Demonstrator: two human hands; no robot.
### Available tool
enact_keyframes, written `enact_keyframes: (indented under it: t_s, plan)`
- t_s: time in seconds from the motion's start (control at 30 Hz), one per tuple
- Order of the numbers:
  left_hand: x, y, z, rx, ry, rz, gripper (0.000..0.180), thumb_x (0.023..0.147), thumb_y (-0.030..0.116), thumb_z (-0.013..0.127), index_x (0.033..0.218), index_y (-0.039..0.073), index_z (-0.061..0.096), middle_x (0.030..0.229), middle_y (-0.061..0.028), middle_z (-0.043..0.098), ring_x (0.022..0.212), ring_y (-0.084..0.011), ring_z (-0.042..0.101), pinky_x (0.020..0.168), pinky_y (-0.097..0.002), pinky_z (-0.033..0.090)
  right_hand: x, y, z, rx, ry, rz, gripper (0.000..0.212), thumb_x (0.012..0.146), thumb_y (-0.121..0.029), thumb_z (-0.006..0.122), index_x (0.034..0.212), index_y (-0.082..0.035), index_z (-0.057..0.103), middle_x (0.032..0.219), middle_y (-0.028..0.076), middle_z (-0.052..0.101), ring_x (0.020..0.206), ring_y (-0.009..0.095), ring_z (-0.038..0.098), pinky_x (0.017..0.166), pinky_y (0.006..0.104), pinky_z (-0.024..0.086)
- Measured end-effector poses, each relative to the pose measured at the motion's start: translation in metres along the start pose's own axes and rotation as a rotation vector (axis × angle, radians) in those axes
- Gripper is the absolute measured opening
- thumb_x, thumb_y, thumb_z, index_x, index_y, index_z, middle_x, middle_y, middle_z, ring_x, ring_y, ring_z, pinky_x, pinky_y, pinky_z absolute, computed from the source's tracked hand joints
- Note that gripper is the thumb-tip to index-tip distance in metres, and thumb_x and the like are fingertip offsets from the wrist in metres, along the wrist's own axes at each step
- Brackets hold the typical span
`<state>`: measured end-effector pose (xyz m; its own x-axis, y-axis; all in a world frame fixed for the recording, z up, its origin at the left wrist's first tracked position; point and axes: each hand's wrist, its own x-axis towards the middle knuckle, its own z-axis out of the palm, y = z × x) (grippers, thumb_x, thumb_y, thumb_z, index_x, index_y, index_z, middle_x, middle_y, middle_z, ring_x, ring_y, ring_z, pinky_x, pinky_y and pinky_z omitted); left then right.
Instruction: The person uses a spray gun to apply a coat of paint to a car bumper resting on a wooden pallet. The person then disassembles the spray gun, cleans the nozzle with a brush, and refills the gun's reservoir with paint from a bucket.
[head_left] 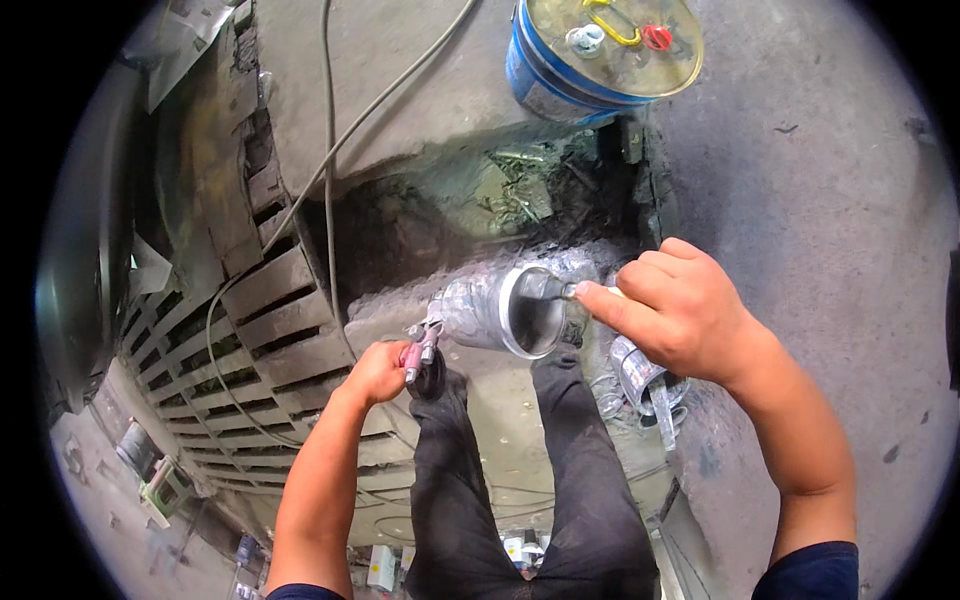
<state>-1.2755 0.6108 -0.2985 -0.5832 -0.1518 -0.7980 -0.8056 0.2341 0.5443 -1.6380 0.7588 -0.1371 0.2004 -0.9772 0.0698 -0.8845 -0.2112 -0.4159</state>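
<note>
My left hand (378,373) is closed round the pink handle of what looks like a spray gun (427,347) with metal fittings. Beside the fittings, a silver-smeared cup (480,308) is tilted so that its round mouth faces up and right. My right hand (685,310) pinches the pale handle of a brush-like tool (541,286). Its dark, flat end reaches inside the mouth of the cup; whether it is a brush or a scraper I cannot tell. Grey residue coats the inner wall of the cup.
Below my right hand stands a silver-stained can (638,372) with a flat strip hanging out. A blue bucket (560,85) with odds and ends on its lid stands beyond a debris-filled pit (400,225). Slatted grating (285,315) and hoses (328,150) lie left.
</note>
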Motion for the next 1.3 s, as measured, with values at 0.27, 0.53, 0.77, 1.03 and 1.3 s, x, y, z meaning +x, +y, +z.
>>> enact_keyframes:
  t_s: [0.27,0.53,0.77,1.03,1.3]
  plan:
    - [0.0,0.008,-0.002,0.091,0.06,-0.041,0.017,0.074,0.018,0.057,0.08,0.002,0.058,0.078,-0.0227,0.061,0.078,-0.0437,0.057,0.067,-0.046,0.045,-0.007,-0.022,-0.001,0.059,0.013,0.154,0.013,0.073,-0.015,0.06,0.084,-0.009,0.061,0.063,0.002,0.047,0.056,0.02,0.051,0.051,0.0353,0.036]
    - [0.0,0.003,0.003,0.139,0.161,0.091,0.014,0.076,0.013,0.056,0.079,-0.001,0.056,0.078,-0.0236,0.058,0.074,-0.0438,0.056,0.065,-0.0455,0.044,-0.006,-0.03,0.026,0.321,-0.087,0.26,0.013,0.079,-0.019,0.064,0.086,-0.008,0.062,0.064,0.005,0.05,0.059,0.024,0.055,0.052,0.0363,0.041]
    - [0.006,0.003,0.006,0.157,0.212,0.087,0.018,0.073,0.015,0.058,0.087,0.002,0.059,0.081,-0.0227,0.06,0.081,-0.0436,0.056,0.072,-0.0479,0.045,-0.014,-0.028,0.07,0.209,-0.099,0.249,0.018,0.076,-0.018,0.063,0.091,-0.008,0.061,0.065,0.005,0.049,0.061,0.022,0.054,0.051,0.0363,0.038]
    - [0.004,-0.008,0.001,0.211,0.3,0.028,0.02,0.073,0.014,0.057,0.09,0.004,0.061,0.082,-0.0223,0.059,0.081,-0.0433,0.057,0.072,-0.0501,0.045,-0.023,0.001,0.001,0.06,0.007,0.134,0.013,0.081,-0.014,0.066,0.093,-0.009,0.065,0.061,0.003,0.043,0.051,0.021,0.046,0.048,0.0353,0.035]
    - [0.004,-0.007,0.001,0.246,0.373,0.056,0.023,0.072,0.011,0.057,0.094,0.007,0.061,0.079,-0.0215,0.058,0.08,-0.0437,0.057,0.071,-0.0504,0.045,-0.028,-0.019,-0.002,0.172,0.098,0.319,0.015,0.079,-0.013,0.069,0.092,-0.008,0.066,0.062,0.004,0.046,0.053,0.022,0.047,0.049,0.0342,0.037]
